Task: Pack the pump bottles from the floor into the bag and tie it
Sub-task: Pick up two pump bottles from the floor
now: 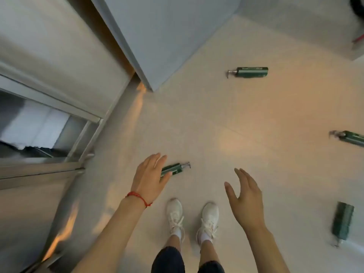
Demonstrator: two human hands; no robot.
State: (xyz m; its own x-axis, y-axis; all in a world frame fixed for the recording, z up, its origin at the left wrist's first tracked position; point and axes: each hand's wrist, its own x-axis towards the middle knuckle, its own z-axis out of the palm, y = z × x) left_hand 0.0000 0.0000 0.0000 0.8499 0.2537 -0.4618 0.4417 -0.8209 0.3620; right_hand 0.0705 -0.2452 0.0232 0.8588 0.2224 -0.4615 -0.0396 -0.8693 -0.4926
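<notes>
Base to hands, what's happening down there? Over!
Left hand open, over nearest bottle. Right hand open, empty. Three more bottles on floor: far, right edge, lower right. No bag in view.

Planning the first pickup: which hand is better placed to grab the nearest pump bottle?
Left. The open left hand already overlaps the nearest bottle lying by the shoes, likely just above it. The right hand is open too, but hangs apart from every bottle.
</notes>
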